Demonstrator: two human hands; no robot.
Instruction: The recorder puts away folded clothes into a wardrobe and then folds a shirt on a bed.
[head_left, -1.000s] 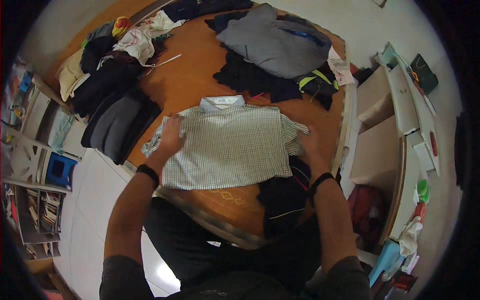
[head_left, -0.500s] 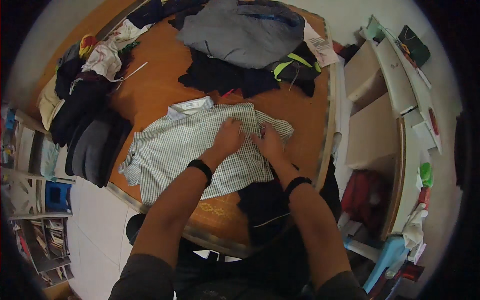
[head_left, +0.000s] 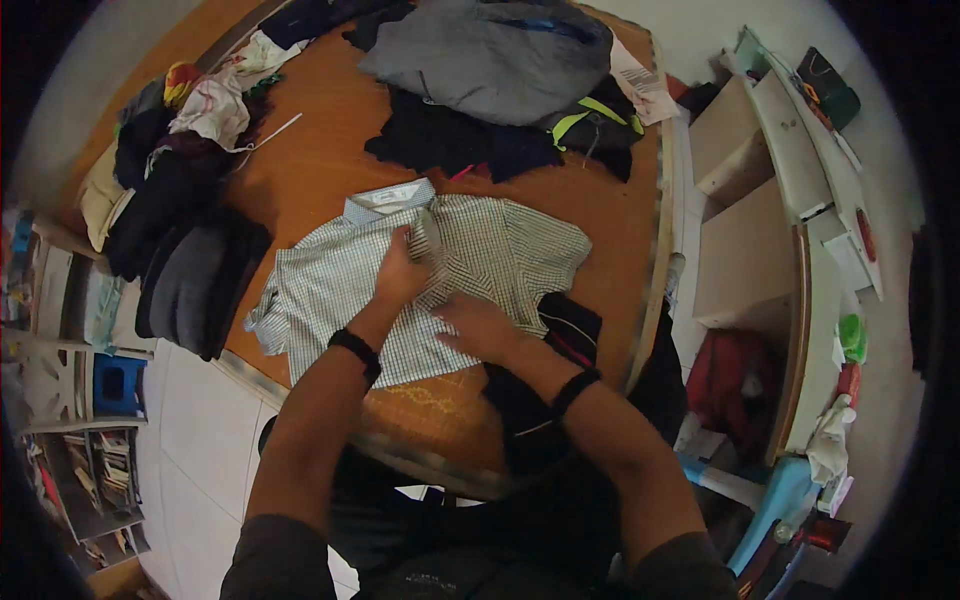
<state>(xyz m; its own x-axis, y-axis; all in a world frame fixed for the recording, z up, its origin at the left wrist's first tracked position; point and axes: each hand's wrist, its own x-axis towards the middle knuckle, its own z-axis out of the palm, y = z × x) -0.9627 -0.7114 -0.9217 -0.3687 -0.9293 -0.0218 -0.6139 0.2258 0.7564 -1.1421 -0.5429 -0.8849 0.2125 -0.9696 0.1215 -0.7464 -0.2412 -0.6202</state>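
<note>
A light checked collared shirt (head_left: 335,300) lies spread on the orange-brown mat, its collar toward the far side and a short sleeve (head_left: 550,240) stretched out to the right. At the shirt's middle, below the collar, my left hand (head_left: 402,272) is closed on a raised fold of the cloth. My right hand (head_left: 480,326) rests nearer to me over the lower part of the same fold, fingers spread toward the left. Dark garments with a thin light line (head_left: 540,400) lie partly under the shirt at the lower right.
A grey garment (head_left: 490,60) tops a dark heap at the far side. Folded dark clothes (head_left: 200,285) are stacked at the left, with mixed clothes beyond. A white cabinet (head_left: 745,260) stands to the right, and a shelf with books (head_left: 115,465) at the lower left.
Both hands have moved left from the shirt's right part to its middle. The right part and sleeve now lie spread farther right, and a fold stands up at the centre.
</note>
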